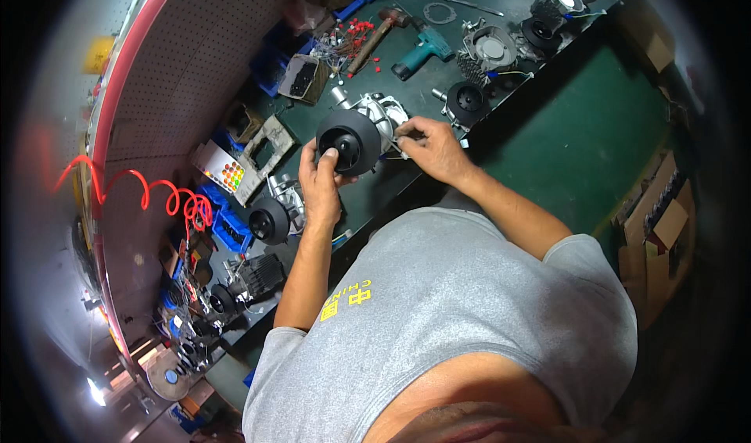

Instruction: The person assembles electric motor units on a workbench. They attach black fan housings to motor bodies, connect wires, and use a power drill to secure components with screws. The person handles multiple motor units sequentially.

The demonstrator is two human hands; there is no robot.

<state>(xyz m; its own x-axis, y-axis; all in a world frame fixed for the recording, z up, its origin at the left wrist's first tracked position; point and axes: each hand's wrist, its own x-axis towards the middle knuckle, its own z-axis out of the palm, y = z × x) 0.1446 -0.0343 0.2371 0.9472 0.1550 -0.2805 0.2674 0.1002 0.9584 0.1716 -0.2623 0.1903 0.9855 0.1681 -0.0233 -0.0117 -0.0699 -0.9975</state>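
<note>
My left hand [321, 182] grips a black fan wheel [371, 141], with the thumb over its hub opening. Behind the wheel sits a silver cast-metal blower housing [381, 111] with a short pipe stub [340, 96]; wheel and housing appear to be one assembly. At the housing's right edge, my right hand [437, 150] has its thumb and forefinger bent together. Whatever lies between those fingertips is too small to make out. A small pale connector [405, 156] shows just below them. The assembly is tilted, its wheel facing me, over the green bench top [314, 114].
Similar blower assemblies stand left [270, 220] and right [467, 100] along the bench. Farther back lie a teal cordless drill [423, 50], a hammer [371, 47], red-tipped wires [346, 38] and a spanner [474, 5]. A red coiled hose [176, 196] hangs left. Cardboard boxes [654, 249] stand right.
</note>
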